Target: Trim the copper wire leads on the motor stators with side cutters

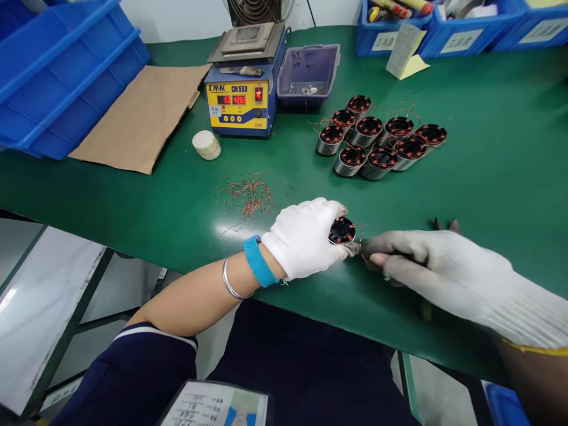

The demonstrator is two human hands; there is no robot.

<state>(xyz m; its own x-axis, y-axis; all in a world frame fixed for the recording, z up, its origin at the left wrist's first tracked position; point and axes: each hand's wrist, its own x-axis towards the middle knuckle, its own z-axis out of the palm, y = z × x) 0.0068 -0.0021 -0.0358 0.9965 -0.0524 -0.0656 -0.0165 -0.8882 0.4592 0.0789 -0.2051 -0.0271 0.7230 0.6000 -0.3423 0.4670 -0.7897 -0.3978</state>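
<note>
My left hand (310,236), in a white glove, is closed around a motor stator (341,231): a short metal cylinder with a black top and copper windings. Thin copper wire (361,241) sticks out from its right side. At that wire, the gloved thumb and fingers of my right hand (426,260) are pinched together; their tips are greyed. Partly hidden behind the right hand, the dark tips of a tool (448,225) show on the table. Several similar stators (368,131) stand upright in a group beyond my hands, with loose wire ends.
Copper wire scraps (248,196) lie left on the green table (177,207). Behind them are a round pale pad (206,145), a blue-and-yellow CM 558 heating unit (242,100) and a purple bin (308,68). Blue crates (66,77), cardboard (137,112) and blue tool boxes (470,32) line the edges.
</note>
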